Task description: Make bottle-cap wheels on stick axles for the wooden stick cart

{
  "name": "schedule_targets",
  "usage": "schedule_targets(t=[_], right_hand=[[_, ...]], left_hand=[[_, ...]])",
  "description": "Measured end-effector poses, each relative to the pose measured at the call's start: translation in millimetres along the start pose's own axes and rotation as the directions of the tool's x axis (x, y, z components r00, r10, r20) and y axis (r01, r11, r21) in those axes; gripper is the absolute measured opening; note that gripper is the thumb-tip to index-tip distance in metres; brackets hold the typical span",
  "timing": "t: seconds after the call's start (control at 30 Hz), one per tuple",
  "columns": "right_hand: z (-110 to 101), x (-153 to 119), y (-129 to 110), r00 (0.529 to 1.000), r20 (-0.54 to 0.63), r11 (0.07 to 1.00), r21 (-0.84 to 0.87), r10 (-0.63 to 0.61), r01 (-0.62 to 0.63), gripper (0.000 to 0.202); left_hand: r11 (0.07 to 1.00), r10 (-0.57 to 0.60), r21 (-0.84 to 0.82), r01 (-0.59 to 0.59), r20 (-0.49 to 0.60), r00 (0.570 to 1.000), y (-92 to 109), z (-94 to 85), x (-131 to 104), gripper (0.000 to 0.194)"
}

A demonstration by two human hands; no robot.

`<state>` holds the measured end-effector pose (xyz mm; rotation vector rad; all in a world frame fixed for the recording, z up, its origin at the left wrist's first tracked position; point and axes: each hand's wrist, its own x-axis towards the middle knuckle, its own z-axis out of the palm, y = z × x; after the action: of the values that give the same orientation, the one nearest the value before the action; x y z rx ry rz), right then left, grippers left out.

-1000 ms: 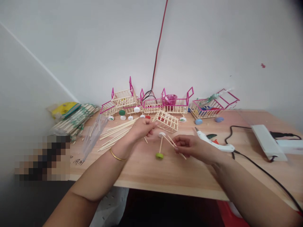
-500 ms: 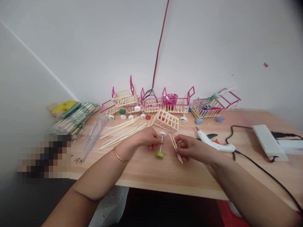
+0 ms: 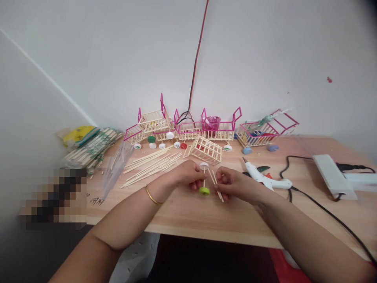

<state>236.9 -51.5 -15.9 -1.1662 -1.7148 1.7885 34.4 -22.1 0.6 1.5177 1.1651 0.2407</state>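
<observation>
Shifted toward three o'clock: wooden axle (image 3: 204, 183), white and lime-green discs (image 3: 204, 191); left hand (image 3: 191, 175) pinches it, axis twelve-to-six; right hand (image 3: 231, 183) grips pale sticks (image 3: 212, 177).

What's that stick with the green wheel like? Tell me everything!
The wheeled stick is thin, pale, wooden-looking, with a white disc at its far end and a lime-green disc at its near end, both round and plastic-looking. The left hand grips it between them, left of the right hand. Whether it touches the tabletop is unclear.

left fingers (image 3: 199, 177) pinch wheeled axle (image 3: 204, 183); right fingers (image 3: 221, 187) hold two sticks (image 3: 212, 177)
</observation>
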Motion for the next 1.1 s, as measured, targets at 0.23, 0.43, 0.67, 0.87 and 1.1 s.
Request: schedule_targets(t=[0.23, 0.43, 0.67, 0.87, 1.1], right_hand=[[-1, 1, 0, 0.998, -0.040, 0.999, -0.020, -0.041, 0.040, 0.034], [1, 0, -5, 0.995, -0.073, 0.998, -0.026, -0.061, 0.059, 0.037], [1, 0, -6, 0.992, -0.060, 0.992, 0.046, -0.111, 0.114, 0.036], [2, -3, -11, 0.983, -0.096, 0.985, 0.053, -0.159, 0.164, 0.038], [3, -5, -13, 0.980, -0.101, 0.985, 0.029, -0.169, 0.173, 0.038]], left_hand=[[0.996, -0.031, -0.086, 0.031, 0.007, 1.000, 8, 3.8, -5, 0.027], [0.985, -0.026, -0.167, 0.035, 0.055, 0.998, 7, 4.6, -4, 0.027], [0.978, 0.067, -0.200, -0.056, 0.049, 0.997, 6, 5.6, -3, 0.026], [0.963, 0.145, -0.236, -0.128, 0.060, 0.988, 6, 4.8, -3, 0.020], [0.955, 0.147, -0.271, -0.124, 0.065, 0.987, 5, 5.5, -2, 0.023]])
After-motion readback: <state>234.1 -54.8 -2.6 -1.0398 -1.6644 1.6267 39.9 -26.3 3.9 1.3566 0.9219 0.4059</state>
